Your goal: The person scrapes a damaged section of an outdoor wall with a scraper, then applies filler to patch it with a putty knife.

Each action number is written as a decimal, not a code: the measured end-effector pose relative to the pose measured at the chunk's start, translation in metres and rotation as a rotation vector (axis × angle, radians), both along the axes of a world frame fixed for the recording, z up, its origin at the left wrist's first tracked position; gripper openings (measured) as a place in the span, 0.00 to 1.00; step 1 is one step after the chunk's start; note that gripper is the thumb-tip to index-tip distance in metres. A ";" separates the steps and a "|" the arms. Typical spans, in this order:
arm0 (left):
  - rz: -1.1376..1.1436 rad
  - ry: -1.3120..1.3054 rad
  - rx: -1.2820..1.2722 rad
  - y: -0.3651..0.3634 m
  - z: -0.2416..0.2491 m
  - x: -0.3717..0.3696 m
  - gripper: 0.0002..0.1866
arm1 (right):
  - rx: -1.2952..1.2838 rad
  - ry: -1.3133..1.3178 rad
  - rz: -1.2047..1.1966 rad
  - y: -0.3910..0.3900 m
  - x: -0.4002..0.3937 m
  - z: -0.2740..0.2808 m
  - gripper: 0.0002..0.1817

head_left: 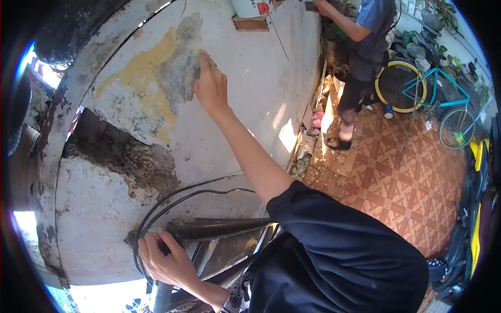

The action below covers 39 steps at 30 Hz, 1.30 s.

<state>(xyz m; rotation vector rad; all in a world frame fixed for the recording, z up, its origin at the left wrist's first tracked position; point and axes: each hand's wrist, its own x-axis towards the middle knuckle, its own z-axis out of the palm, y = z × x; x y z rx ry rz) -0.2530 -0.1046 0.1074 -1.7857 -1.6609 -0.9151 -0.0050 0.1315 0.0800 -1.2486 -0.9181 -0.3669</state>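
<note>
My right hand [211,87] is raised against the white wall [229,133], at the edge of a bare grey patch [182,65] beside yellow old paint [138,68]. Its fingers are curled together, and anything inside them is hidden. Lower left, my left hand [164,260] is closed around the end of a dark metal frame [224,228], with thumb and fingers bent over it. Black cables [177,195] loop beside that hand. Between the two hands, to the left, the wall has a deep broken hole [122,151] showing rough brown material.
Another person [365,57] stands on the patterned tile floor [396,177] at the upper right. Beyond are a turquoise bicycle [446,83] and a yellow-rimmed wheel [380,94]. A white container [250,8] sits on a small ledge [250,24] on the wall.
</note>
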 end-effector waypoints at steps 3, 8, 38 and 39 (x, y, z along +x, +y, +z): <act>-0.026 0.012 0.046 -0.001 0.001 0.003 0.15 | 0.174 -0.095 0.021 0.003 0.012 -0.013 0.31; -0.002 0.017 0.090 0.003 -0.003 0.002 0.14 | 0.230 0.259 0.169 -0.018 0.006 0.005 0.28; 0.067 0.100 0.139 0.006 -0.006 0.005 0.12 | 0.053 0.296 0.052 -0.015 -0.027 0.041 0.27; 0.073 0.085 0.112 0.007 -0.006 0.003 0.12 | 0.053 0.329 0.018 -0.015 -0.032 0.047 0.25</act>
